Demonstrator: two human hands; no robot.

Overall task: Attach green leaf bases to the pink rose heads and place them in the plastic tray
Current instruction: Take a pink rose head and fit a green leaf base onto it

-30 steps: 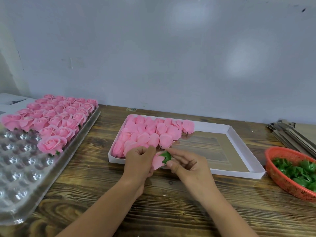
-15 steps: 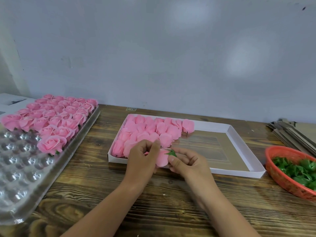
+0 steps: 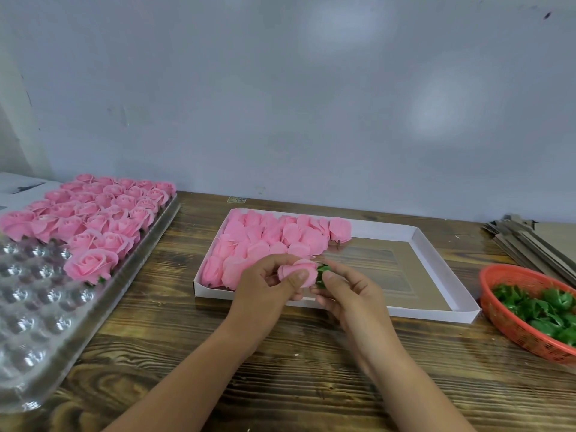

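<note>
My left hand (image 3: 265,291) grips a pink rose head (image 3: 297,271) just above the front edge of the white box. Against the rose's right side sits a green leaf base (image 3: 322,272), pinched by the fingers of my right hand (image 3: 352,294). Both hands meet over the box's near rim. The clear plastic tray (image 3: 37,310) lies at the left, its far half filled with finished pink roses (image 3: 93,219); the nearest one (image 3: 92,265) shows green beneath it.
A white cardboard box (image 3: 436,254) in the middle holds several loose rose heads (image 3: 268,238) at its left end. An orange mesh basket (image 3: 511,322) of green leaf bases (image 3: 542,307) stands at the right. Stacked cardboard (image 3: 530,241) lies behind it. Wooden table (image 3: 296,369).
The rose head has turned in my left hand and the leaf base now sits tight against its right side. Both hands stayed in nearly the same place.
</note>
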